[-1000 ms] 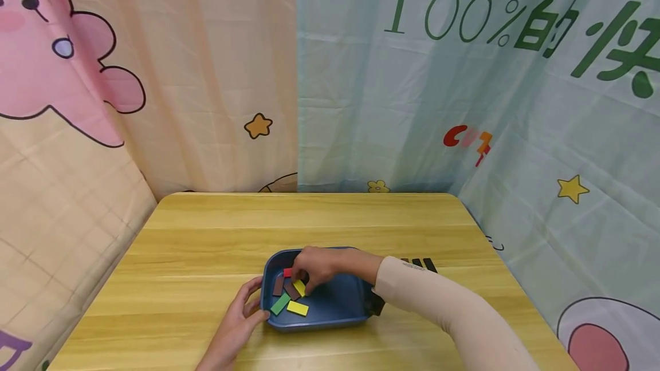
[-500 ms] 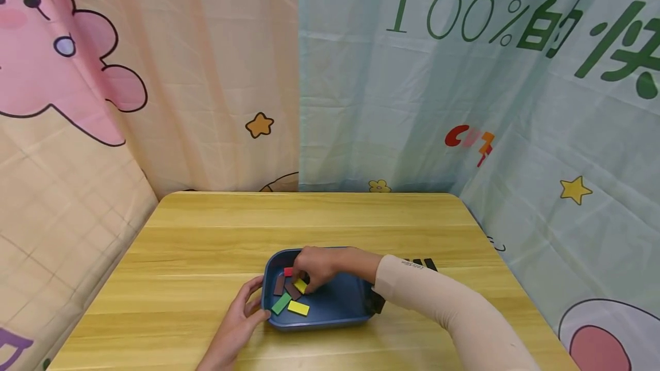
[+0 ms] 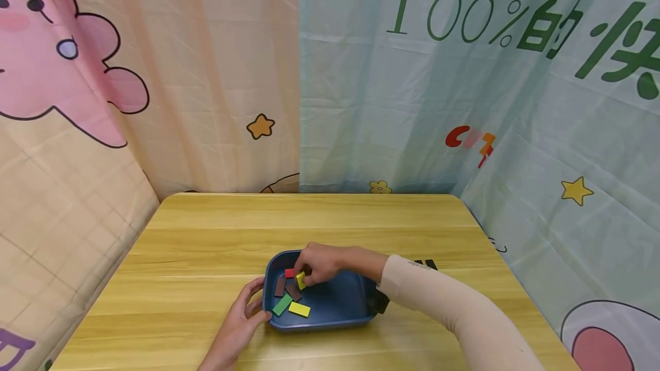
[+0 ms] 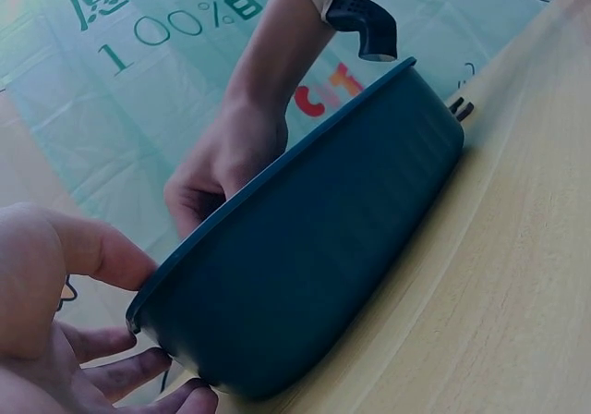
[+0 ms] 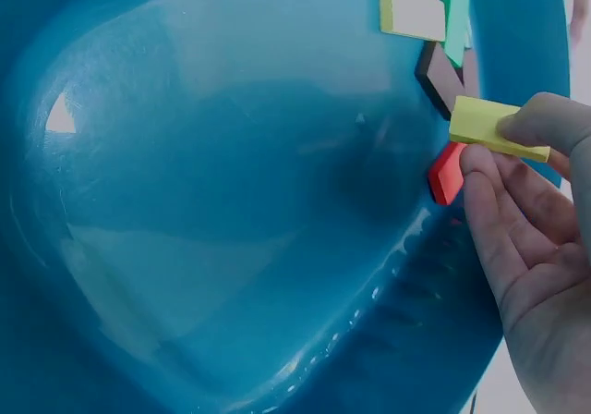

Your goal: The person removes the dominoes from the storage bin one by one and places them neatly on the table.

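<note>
My right hand (image 3: 322, 262) reaches over the blue plastic basin (image 3: 325, 326) and pinches a yellow block (image 5: 485, 126) between thumb and fingers. In the head view that block stands tilted near the basin's left end. My left hand (image 3: 238, 316) holds the basin's left end, its thumb at the rim and other fingers curled against the outer wall. Inside the basin lie a red block (image 3: 289, 273), two brown blocks, one of them flat beside the wall (image 3: 279, 286), a green block (image 3: 282, 304) and another yellow block (image 3: 299, 309).
Dark blocks (image 3: 431, 264) lie on the wooden table (image 3: 206, 228) right of the basin, partly hidden by the right sleeve (image 3: 438, 296). A black device (image 4: 365, 26) is worn at the right wrist. Printed curtains (image 3: 361, 102) hang behind the table.
The right hand has lifted slightly, and the yellow block in it has tipped up off the brown block. The right forearm shifted a little rightward, covering more dark blocks. The left hand stays put.
</note>
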The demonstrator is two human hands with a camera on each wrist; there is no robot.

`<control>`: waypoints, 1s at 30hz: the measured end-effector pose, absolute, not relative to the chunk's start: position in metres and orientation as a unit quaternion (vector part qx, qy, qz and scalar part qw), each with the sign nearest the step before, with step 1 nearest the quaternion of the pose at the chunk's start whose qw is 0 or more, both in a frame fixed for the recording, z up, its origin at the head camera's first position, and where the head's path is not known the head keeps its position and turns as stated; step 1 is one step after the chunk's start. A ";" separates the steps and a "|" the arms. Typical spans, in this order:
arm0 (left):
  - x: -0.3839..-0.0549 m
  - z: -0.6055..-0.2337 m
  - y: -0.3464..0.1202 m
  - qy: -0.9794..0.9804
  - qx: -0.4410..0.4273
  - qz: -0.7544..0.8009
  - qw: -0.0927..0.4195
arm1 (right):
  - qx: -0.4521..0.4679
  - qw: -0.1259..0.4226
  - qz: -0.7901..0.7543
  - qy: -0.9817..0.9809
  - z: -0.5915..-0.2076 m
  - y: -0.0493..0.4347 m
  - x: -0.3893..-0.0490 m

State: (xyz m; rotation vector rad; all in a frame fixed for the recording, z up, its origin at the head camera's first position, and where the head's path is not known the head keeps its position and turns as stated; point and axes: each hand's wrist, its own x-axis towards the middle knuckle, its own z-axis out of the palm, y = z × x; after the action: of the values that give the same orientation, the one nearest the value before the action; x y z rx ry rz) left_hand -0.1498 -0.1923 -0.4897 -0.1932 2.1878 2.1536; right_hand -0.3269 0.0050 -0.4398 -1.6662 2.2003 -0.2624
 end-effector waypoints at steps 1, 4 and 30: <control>-0.150 -0.490 -0.192 0.710 -0.061 0.701 0.032 | -0.587 0.183 -0.099 0.782 -0.440 0.006 -0.327; -0.149 -0.490 -0.192 0.709 -0.061 0.702 0.030 | -0.576 0.179 -0.112 0.790 -0.437 0.009 -0.327; -0.149 -0.489 -0.190 0.722 -0.074 0.688 0.025 | -0.491 0.150 -0.250 0.821 -0.418 0.078 -0.323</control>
State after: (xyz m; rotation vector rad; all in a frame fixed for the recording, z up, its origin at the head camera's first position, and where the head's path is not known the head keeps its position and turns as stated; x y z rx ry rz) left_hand -0.1493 -0.1903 -0.4893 -0.2296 2.2327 2.1270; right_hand -0.3228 0.0778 -0.4177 -1.4104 2.3582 -0.7180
